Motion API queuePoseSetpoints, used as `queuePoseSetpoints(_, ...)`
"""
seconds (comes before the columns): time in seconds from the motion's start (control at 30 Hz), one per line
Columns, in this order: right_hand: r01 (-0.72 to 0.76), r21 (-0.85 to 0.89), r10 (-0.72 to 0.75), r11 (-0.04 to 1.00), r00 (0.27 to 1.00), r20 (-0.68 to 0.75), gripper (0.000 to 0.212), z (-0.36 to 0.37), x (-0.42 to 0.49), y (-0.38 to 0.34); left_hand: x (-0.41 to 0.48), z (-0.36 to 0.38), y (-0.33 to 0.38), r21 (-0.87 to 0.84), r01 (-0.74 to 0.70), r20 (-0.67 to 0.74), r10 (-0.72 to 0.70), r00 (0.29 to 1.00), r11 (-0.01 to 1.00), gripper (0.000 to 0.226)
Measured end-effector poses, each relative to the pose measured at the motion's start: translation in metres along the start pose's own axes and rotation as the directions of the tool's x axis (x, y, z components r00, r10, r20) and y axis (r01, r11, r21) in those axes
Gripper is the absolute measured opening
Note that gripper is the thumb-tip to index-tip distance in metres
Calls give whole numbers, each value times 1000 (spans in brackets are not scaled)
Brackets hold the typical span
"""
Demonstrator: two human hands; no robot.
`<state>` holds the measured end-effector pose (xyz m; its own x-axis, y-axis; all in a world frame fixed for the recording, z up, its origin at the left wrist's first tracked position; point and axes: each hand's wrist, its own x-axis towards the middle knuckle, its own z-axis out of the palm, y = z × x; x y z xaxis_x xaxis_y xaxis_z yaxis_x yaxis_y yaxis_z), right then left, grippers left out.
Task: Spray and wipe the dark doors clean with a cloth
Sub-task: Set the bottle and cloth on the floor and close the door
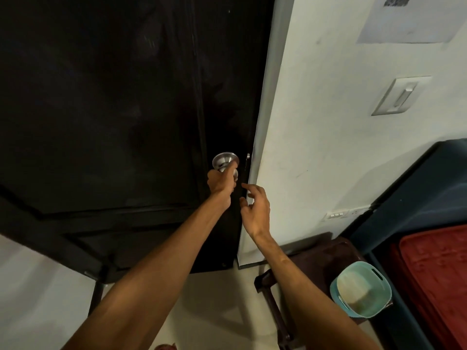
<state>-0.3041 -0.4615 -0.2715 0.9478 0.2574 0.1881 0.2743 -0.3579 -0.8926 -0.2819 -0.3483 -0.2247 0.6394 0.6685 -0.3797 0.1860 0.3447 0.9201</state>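
The dark door [101, 97] fills the left and centre of the view, its right edge meeting a grey door frame [267, 97]. The silver doorknob [223, 159] sits near that edge. The left hand [219, 181] has its grip curled round the knob from below. The right hand [256, 210] hovers just beside it at the door's edge, its grip spread and loose, holding nothing (whether a fingertip touches the door I cannot tell). On the white wall [328, 122] to the right are a light switch [399, 96] and a sheet of paper [414, 24]. Lower right stand a dark brown chair [323, 251] and a teal basket [334, 293], beside a red mat [434, 274].
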Motion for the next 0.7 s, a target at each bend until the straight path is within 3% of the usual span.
queuePoseSetpoints(0.7,-121,198,130,973,991,-33,50,34,36,-9,45,25,30,-113,92,-54,-99,994,989,42)
